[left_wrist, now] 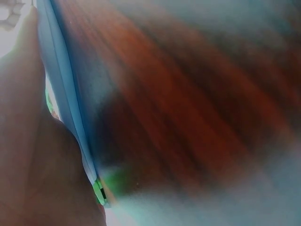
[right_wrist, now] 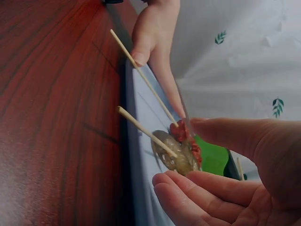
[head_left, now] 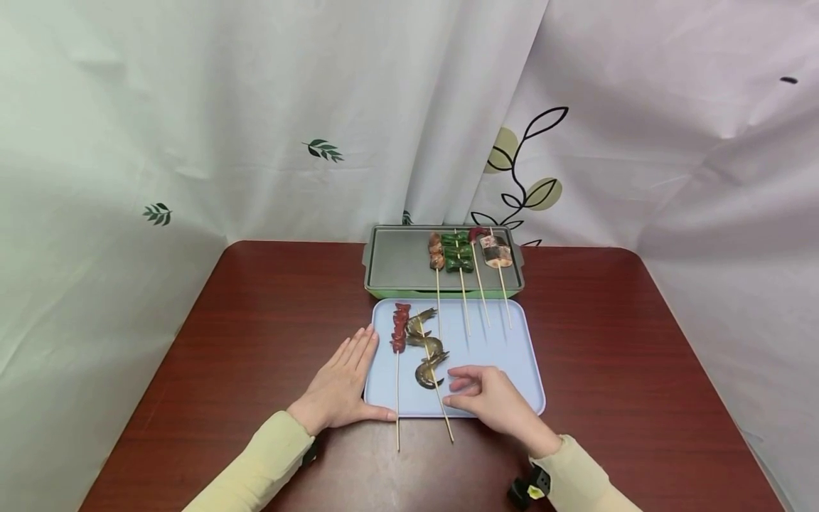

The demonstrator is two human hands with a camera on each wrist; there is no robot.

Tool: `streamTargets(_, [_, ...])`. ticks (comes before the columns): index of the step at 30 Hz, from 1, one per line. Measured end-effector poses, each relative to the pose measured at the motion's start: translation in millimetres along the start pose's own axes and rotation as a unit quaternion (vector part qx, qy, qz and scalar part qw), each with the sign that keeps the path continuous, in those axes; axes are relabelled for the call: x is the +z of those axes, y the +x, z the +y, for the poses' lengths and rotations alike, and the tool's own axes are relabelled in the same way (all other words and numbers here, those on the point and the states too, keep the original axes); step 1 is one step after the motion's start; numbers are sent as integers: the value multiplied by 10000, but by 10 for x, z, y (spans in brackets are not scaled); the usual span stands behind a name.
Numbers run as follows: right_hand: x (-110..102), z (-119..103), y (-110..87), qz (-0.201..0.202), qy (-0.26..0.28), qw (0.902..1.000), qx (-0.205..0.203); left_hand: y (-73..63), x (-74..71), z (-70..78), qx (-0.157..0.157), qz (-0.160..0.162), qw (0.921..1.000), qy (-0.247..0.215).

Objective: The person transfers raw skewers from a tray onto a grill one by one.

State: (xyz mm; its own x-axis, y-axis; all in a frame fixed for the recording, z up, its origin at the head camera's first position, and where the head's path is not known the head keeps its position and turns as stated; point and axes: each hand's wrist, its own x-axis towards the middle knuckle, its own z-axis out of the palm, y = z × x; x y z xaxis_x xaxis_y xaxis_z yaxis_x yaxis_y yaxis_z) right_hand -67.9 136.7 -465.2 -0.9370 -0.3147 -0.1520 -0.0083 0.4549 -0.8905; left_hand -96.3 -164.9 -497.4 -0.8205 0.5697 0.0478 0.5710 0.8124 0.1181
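On the light blue tray (head_left: 495, 377) lie a prawn skewer (head_left: 433, 346) and, left of it, a skewer of red pieces (head_left: 399, 328); both stick ends overhang the front edge. My left hand (head_left: 342, 384) rests along the tray's left rim with straight fingers, its thumb at the front edge by the red skewer's stick. Just right of the prawn skewer is my right hand (head_left: 489, 398), thumb and fingers apart. In the right wrist view the prawns (right_wrist: 176, 155) show beyond the gap between that hand's thumb and fingers. The left wrist view is blurred.
Behind the tray stands a grey grill pan (head_left: 399, 256) on a green base. At its right lie a brown meat skewer (head_left: 436, 252), a green pepper-like skewer (head_left: 457, 252), a dark red skewer (head_left: 476, 235) and a pale, dark-banded skewer (head_left: 496, 251), their sticks reaching over the tray.
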Motion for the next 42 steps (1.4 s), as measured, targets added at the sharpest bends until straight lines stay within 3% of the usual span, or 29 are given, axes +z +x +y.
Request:
streamTargets(14, [84, 54, -14, -192, -74, 9997, -142, -4, 42, -10, 34, 165, 9998, -88])
streamTargets(25, [155, 67, -8, -4, -419, 9986, -314, -1, -29, 15, -67, -124, 9999, -31])
streamTargets(35, [186, 46, -3, 83, -602, 9976, -338, -5, 81, -31, 83, 259, 9996, -54])
streamTargets(42, [158, 26, -6, 111, -354, 9991, -204, -4, 81, -33, 46, 213, 9997, -145])
